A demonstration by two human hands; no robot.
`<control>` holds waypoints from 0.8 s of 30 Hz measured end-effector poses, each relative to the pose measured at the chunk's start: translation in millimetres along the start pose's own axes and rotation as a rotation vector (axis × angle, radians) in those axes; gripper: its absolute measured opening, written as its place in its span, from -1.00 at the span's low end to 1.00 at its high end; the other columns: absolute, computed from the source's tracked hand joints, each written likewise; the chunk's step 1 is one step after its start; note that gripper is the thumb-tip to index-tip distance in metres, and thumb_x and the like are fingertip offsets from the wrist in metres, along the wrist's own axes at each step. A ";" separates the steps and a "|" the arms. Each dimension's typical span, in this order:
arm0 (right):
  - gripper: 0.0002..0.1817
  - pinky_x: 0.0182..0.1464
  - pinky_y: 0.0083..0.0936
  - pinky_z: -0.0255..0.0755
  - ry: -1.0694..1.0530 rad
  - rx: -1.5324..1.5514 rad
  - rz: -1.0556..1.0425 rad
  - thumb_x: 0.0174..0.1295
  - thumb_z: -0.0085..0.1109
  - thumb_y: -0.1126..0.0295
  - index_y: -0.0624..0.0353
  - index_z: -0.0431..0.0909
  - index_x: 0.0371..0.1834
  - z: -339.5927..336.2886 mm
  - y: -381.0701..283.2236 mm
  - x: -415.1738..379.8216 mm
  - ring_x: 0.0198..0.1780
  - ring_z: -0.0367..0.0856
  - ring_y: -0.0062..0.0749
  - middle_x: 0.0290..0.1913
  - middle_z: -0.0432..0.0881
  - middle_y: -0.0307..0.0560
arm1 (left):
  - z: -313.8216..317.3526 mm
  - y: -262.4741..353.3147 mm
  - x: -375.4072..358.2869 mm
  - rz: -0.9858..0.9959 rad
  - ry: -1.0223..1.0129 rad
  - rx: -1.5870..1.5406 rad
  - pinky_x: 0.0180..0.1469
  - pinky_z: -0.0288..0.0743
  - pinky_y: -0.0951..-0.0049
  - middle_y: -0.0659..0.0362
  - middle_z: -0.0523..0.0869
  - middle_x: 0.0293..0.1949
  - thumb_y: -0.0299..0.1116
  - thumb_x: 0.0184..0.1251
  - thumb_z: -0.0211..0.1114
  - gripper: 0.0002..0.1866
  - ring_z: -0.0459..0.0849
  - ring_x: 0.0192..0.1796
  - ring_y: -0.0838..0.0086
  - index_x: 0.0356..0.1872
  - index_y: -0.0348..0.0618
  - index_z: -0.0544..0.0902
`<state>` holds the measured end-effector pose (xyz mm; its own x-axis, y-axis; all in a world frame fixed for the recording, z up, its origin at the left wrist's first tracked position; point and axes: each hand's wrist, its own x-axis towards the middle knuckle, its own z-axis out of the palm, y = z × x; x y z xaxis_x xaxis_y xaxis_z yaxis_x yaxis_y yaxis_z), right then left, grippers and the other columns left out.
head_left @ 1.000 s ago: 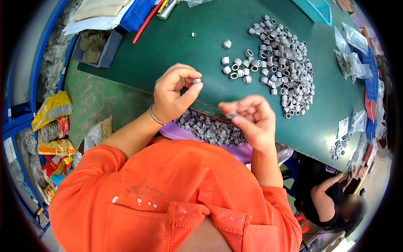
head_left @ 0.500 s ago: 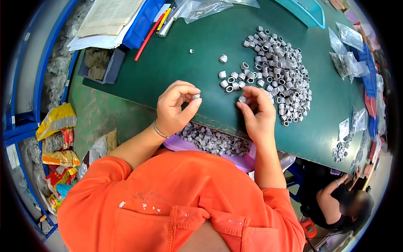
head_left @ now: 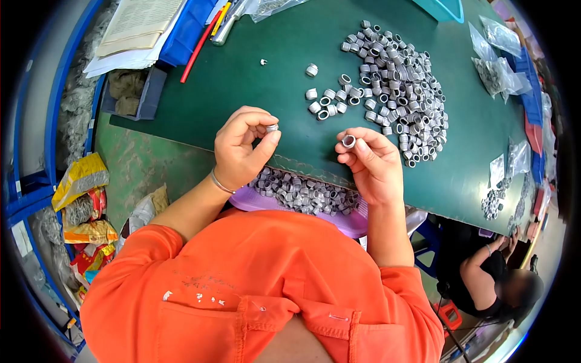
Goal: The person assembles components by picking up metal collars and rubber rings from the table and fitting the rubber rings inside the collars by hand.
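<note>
Between thumb and fingers, my left hand (head_left: 245, 140) pinches a small grey metal ring (head_left: 272, 127) above the green table's front edge. My right hand (head_left: 372, 158) holds another metal ring (head_left: 348, 141), its round opening facing up toward the camera. Beyond my right hand lies a large pile of grey rings (head_left: 402, 91), with several loose ones (head_left: 330, 103) to its left. Below both hands, a purple basin (head_left: 251, 198) full of similar rings sits between my body and the table edge.
A blue-grey bin (head_left: 150, 95), a red pen (head_left: 200, 51) and papers (head_left: 136, 30) are at the upper left. A turquoise tray (head_left: 445, 9) stands at the back. Plastic bags (head_left: 499, 75) lie at the right. Another person (head_left: 484, 278) sits at the lower right.
My right hand has turned, so its ring's opening now shows. Both hands sit slightly farther apart. The view has shifted, moving the table things a little up and left.
</note>
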<state>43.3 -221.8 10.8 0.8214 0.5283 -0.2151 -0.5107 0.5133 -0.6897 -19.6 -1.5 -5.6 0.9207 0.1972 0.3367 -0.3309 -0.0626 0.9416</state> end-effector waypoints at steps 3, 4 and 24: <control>-0.82 -0.11 -0.50 0.57 -0.003 0.015 -0.013 0.19 0.08 0.66 0.36 0.53 -0.14 4.5 -0.7 -0.9 -0.12 0.64 -0.27 -0.15 0.61 0.08 | -0.9 -0.8 0.1 -0.004 0.004 -0.007 -0.30 0.48 0.64 0.10 0.49 -0.20 -0.70 0.15 0.18 -0.81 0.53 -0.31 0.60 -0.18 -0.39 0.50; -0.82 -0.11 -0.50 0.57 -0.003 0.016 -0.012 0.19 0.08 0.66 0.36 0.53 -0.14 5.1 2.0 -0.9 -0.12 0.64 -0.27 -0.15 0.61 0.08 | -1.9 -1.3 0.1 0.012 -0.022 0.010 -0.31 0.49 0.61 0.07 0.48 -0.18 -0.69 0.19 0.14 -0.81 0.52 -0.32 0.57 -0.16 -0.38 0.48; -0.64 0.09 -0.28 0.32 -0.270 -1.665 -0.616 0.03 0.17 0.56 0.16 0.52 -0.03 22.5 7.8 6.0 0.07 0.41 -0.12 0.10 0.43 -0.08 | -3.2 -1.6 -0.3 0.003 -0.031 0.040 -0.30 0.49 0.60 0.06 0.48 -0.18 -0.70 0.18 0.14 -0.81 0.52 -0.32 0.56 -0.16 -0.38 0.47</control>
<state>38.6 -199.5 19.6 0.6282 0.7156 0.3053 0.7280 -0.4023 -0.5551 -20.0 1.7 -7.2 0.9260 0.1665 0.3387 -0.3254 -0.1023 0.9400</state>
